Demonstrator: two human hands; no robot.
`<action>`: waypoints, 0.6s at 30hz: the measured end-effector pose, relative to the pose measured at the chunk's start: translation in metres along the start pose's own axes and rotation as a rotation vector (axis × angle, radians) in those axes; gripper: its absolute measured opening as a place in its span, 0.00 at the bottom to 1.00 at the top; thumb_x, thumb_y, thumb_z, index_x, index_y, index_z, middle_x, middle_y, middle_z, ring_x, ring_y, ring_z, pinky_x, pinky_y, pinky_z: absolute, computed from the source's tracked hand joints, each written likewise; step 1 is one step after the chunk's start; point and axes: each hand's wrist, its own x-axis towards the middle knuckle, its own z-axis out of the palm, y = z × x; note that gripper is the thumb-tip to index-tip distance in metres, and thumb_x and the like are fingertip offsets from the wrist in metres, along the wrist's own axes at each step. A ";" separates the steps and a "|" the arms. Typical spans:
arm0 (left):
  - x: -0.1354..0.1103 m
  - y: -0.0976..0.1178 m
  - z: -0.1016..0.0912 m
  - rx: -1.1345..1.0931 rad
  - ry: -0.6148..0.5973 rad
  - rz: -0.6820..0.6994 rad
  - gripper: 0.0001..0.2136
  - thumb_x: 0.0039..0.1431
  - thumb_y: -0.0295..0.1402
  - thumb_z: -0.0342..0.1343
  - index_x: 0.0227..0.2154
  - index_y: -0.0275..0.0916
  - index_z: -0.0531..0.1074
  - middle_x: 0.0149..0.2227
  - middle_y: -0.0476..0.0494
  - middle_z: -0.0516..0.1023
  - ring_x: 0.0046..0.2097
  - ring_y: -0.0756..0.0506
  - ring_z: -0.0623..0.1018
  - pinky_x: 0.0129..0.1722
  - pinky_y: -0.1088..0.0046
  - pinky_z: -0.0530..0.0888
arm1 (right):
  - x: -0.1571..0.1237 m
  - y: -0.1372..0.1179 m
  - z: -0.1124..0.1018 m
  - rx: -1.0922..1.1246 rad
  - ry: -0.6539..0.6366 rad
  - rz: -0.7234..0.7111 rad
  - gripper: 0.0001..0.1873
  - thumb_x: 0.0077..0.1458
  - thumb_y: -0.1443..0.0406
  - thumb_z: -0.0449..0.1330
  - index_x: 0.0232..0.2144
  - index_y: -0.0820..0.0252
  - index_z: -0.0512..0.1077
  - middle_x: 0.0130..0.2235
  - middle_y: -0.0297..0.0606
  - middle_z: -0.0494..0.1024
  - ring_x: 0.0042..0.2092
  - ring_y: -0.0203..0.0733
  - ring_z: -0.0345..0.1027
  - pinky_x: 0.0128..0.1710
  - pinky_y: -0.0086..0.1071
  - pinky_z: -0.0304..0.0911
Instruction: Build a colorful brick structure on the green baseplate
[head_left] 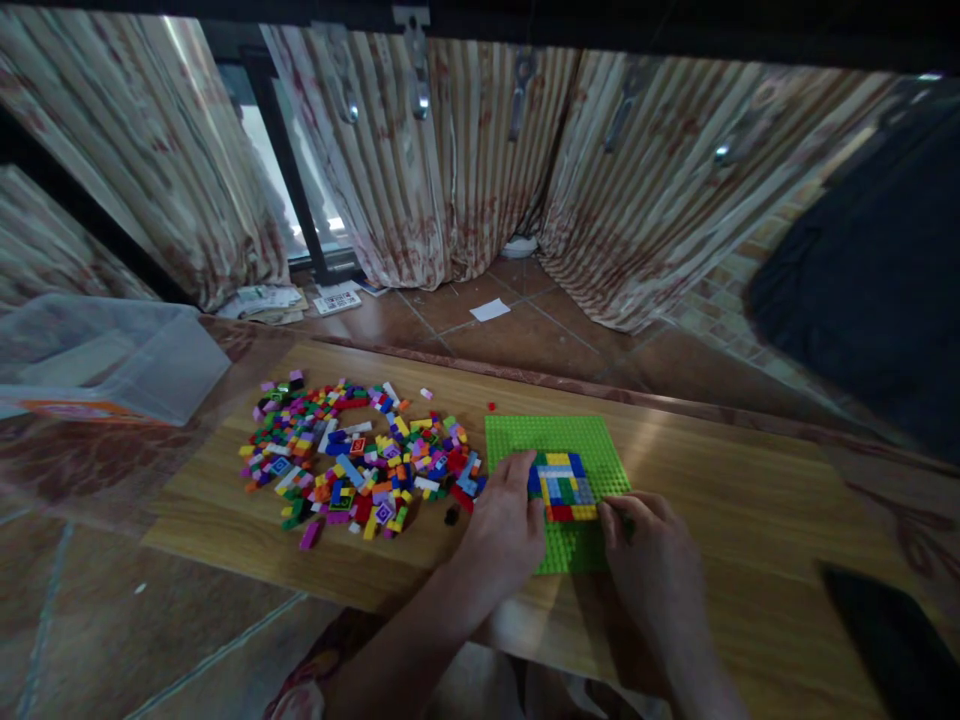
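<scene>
A green studded baseplate lies on the wooden board, with a square of toy building bricks in blue, yellow, white, red and green on its middle. My left hand lies over the plate's left part, fingers stretched forward and touching the left side of the brick square. At the square's lower right corner, my right hand has thumb and fingertips pinched together by the yellow bricks. Whatever sits between those fingertips is too small or hidden to make out.
Left of the plate spreads a pile of loose coloured bricks on the wooden board. A clear plastic bin stands at far left. One dark flat object lies at lower right. Striped curtains hang behind.
</scene>
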 end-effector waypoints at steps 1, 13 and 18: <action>0.000 0.001 0.002 0.013 -0.014 0.010 0.26 0.54 0.23 0.48 0.58 0.36 0.61 0.56 0.32 0.69 0.59 0.38 0.68 0.60 0.57 0.65 | -0.003 0.000 -0.003 -0.025 -0.024 0.022 0.17 0.59 0.57 0.51 0.29 0.60 0.74 0.36 0.44 0.75 0.34 0.44 0.68 0.34 0.36 0.61; 0.020 -0.008 -0.009 -0.387 0.195 0.011 0.14 0.59 0.27 0.51 0.48 0.40 0.71 0.45 0.41 0.78 0.44 0.46 0.78 0.48 0.66 0.74 | 0.001 -0.007 -0.006 0.106 0.191 -0.076 0.23 0.64 0.56 0.47 0.47 0.66 0.72 0.49 0.52 0.75 0.52 0.51 0.66 0.51 0.45 0.61; 0.038 -0.006 -0.025 -0.536 0.395 0.000 0.10 0.54 0.31 0.56 0.40 0.37 0.75 0.38 0.44 0.80 0.41 0.46 0.78 0.43 0.68 0.75 | -0.011 -0.033 0.016 0.010 0.059 -0.288 0.31 0.64 0.52 0.48 0.61 0.68 0.59 0.63 0.55 0.62 0.67 0.57 0.47 0.61 0.58 0.47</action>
